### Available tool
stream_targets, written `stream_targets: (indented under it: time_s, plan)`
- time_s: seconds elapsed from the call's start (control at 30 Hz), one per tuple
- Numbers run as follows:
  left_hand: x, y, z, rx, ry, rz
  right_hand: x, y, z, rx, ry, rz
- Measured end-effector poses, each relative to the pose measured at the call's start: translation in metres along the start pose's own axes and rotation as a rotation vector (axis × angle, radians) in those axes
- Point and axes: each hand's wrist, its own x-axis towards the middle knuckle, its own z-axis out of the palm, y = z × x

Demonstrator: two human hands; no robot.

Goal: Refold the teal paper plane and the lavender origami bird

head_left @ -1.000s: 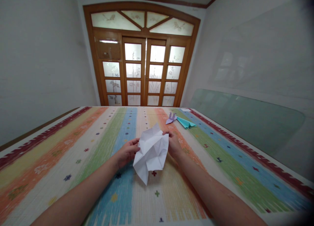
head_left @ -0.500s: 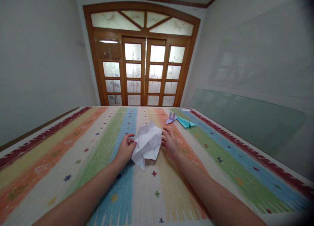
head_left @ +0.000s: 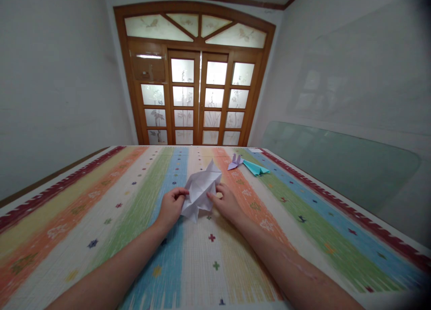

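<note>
Down on the striped mat [head_left: 101, 202], both hands are closed on a white creased paper sheet [head_left: 201, 187]: the left hand [head_left: 171, 207] pinches its near left edge between thumb and fingers, while the right hand [head_left: 226, 203] presses on its right side with fingers laid over the paper. That sheet is partly folded, rumpled into several facets, with one pointed corner hanging toward the person and another raised toward the far end of the mat. It lies about the middle of the mat, where the blue and cream stripes meet. Farther off to the right, well apart from the hands, a small purple folded paper figure [head_left: 235, 162] lies just beside a teal folded paper piece [head_left: 256, 168]. Beyond the mat stands a wooden glazed door [head_left: 198, 99].
</note>
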Motion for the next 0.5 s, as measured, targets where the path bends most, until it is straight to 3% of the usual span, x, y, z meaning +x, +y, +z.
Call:
stream_targets:
  time_s: [0.2, 0.4, 0.5]
  plan:
    - [-0.001, 0.002, 0.0, 0.005, 0.008, -0.005, -0.001, 0.0, 0.002, 0.043, -0.013, 0.014]
    - [0.006, -0.007, -0.005, 0.095, 0.13, -0.053, -0.003, -0.008, 0.0, 0.146, -0.091, -0.025]
    - [0.009, -0.008, -0.009, 0.076, 0.164, -0.053, -0.001, -0.007, -0.001, 0.269, -0.076, 0.026]
